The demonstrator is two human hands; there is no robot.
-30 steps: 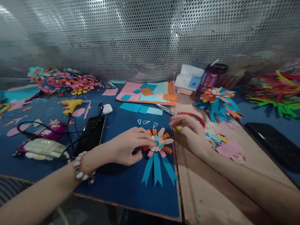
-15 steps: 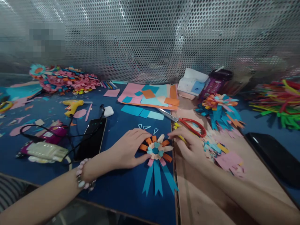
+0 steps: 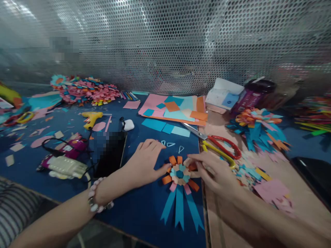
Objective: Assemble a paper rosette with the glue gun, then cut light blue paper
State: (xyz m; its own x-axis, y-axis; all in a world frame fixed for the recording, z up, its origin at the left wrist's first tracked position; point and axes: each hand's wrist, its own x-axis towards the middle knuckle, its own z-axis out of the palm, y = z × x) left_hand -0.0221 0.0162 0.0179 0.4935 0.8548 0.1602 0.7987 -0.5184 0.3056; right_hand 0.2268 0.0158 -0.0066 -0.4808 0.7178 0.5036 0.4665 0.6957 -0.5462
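Observation:
A paper flower (image 3: 180,174) lies on the blue table, with a blue centre, peach and light-blue inner petals, and orange, peach and pink loops round it. Blue notched paper tails (image 3: 179,210) hang toward the table's front edge. My left hand (image 3: 144,160) is open at the flower's left, thumb tip by an orange loop and fingers raised apart from it. With its fingertips closed on the upper-right loops, my right hand (image 3: 219,168) partly covers them. Three small light-blue paper triangles (image 3: 170,144) lie just beyond the flower.
Red-handled scissors (image 3: 222,141) and a yellow-handled tool (image 3: 219,151) lie right of centre, near paper scraps (image 3: 271,189). Coloured sheets (image 3: 152,103) are stacked behind. At left are a yellow glue gun (image 3: 91,119), a phone (image 3: 111,155) and cables. A finished-looking rosette (image 3: 261,127) sits at right.
The camera view has swung left, so everything appears further right. My left fingers have opened away from the flower's upper-left loops. My right fingertips have come onto its upper-right loops.

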